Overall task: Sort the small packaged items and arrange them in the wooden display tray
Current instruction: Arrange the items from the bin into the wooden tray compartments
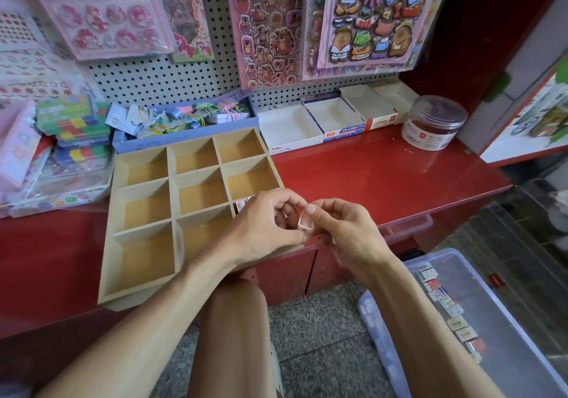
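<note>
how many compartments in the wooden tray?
9, in a three-by-three grid in the wooden tray: three along the back, three across the middle, three along the front. The front right one is mostly hidden behind the left hand and right hand.

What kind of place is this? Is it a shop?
Probably a stationery or toy shop: sticker sheets hang on a pegboard, open boxes of goods line the red counter, and a wooden display tray waits to be filled.
</note>
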